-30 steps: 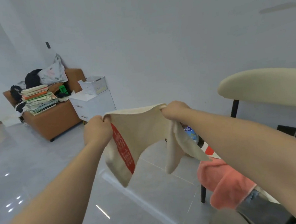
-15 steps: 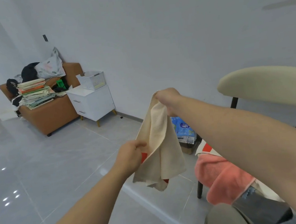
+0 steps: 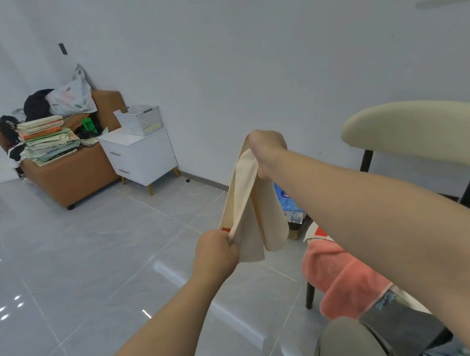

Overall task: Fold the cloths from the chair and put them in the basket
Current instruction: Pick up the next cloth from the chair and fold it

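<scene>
Gripping the top of a doubled cream fabric cloth (image 3: 249,205) in the curled right hand (image 3: 268,151), pinching its lower edge with the left hand (image 3: 215,251), mid-air just left of the cream-backed black-legged chair (image 3: 414,130) holding a coral towel (image 3: 342,276).

Both arms extend forward; the right hand (image 3: 269,152) grips the cream fabric cloth (image 3: 248,205) at its top, the left hand (image 3: 217,250) pinches it lower down.

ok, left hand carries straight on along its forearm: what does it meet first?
The cloth that the left hand pinches; past its hanging folds, probably the blue pack by the chair, though depth is unclear.
</scene>
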{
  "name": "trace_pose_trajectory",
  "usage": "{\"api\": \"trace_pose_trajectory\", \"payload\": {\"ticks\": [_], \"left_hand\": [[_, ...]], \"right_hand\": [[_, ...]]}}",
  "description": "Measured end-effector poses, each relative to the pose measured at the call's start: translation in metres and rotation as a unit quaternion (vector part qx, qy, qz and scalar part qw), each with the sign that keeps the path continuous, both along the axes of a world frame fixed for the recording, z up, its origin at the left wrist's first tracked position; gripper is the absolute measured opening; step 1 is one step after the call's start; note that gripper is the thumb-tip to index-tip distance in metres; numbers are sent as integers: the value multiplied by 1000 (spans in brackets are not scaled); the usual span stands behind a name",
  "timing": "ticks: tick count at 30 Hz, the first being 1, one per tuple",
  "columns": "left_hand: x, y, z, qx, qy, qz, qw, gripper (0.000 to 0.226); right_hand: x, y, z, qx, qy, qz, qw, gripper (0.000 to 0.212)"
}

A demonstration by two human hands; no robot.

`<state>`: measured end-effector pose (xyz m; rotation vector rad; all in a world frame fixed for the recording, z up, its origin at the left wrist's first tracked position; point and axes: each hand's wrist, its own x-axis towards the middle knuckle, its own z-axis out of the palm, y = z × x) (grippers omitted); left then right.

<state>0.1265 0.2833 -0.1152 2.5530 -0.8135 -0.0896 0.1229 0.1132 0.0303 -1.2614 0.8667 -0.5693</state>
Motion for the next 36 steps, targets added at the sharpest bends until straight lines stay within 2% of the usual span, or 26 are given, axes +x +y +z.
{"api": "trace_pose_trajectory", "payload": {"ticks": [3, 7, 11, 14, 15, 17, 21, 23, 27, 29, 32, 34, 36], "left_hand": [[12, 16, -5, -12, 42, 15, 999, 22], [38, 51, -10, -11, 37, 25, 999, 33], [56, 70, -17, -15, 40, 55, 998, 34], [63, 75, -25, -30, 35, 89, 995, 27], [65, 78, -30, -35, 36, 98, 994, 25], [72, 84, -42, -46, 39, 105, 993, 20], [93, 93, -71, -73, 43, 108, 990, 25], [103, 96, -88, -91, 72, 121, 986, 20], [123, 97, -129, -117, 148, 160, 969, 27], [137, 94, -141, -99, 152, 156, 971, 25], [155, 93, -143, -99, 114, 176, 973, 26], [160, 98, -146, -73, 83, 187, 976, 26], [161, 102, -151, -31, 61, 178, 982, 24]], "right_hand": [[-12, -20, -11, -65, 48, -19, 997, 15], [-37, -47, -45, -104, 152, 5, 983, 5], [-49, -50, -102, -197, 275, 49, 940, 5], [-46, -44, -149, -258, 331, 73, 905, 24], [-45, -41, -164, -264, 345, 82, 897, 22], [-45, -34, -190, -264, 367, 92, 887, 12], [-38, -20, -245, -263, 381, 108, 880, 20], [-30, -14, -269, -266, 377, 112, 880, 23], [-12, -11, -308, -244, 363, 109, 892, 28], [3, -14, -322, -241, 397, 161, 871, 26], [28, -12, -327, -263, 460, 256, 808, 23], [38, -13, -330, -285, 468, 256, 797, 25], [42, -14, -330, -273, 469, 223, 810, 26]]}}
